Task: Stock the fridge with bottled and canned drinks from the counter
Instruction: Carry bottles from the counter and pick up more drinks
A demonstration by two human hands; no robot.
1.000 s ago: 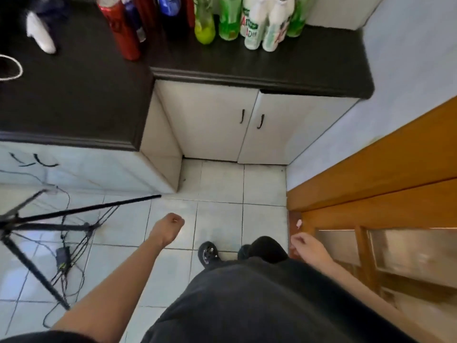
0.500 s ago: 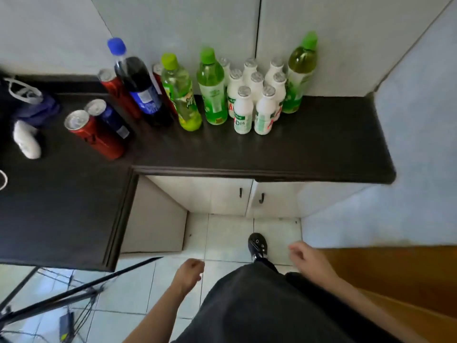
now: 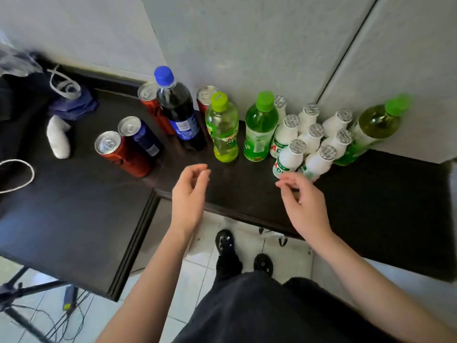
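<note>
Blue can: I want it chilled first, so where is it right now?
In the head view the blue can stands on the left part of the counter, between the front red can and the dark cola bottle.

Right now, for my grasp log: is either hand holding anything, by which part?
Nothing is held; left hand and right hand hover empty above the counter.

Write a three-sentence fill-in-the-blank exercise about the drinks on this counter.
The dark cola bottle has a ___ cap.
___ small white bottles stand clustered on the counter.
The left hand and the right hand each hold ___.
Missing: blue; eight; nothing.
</note>
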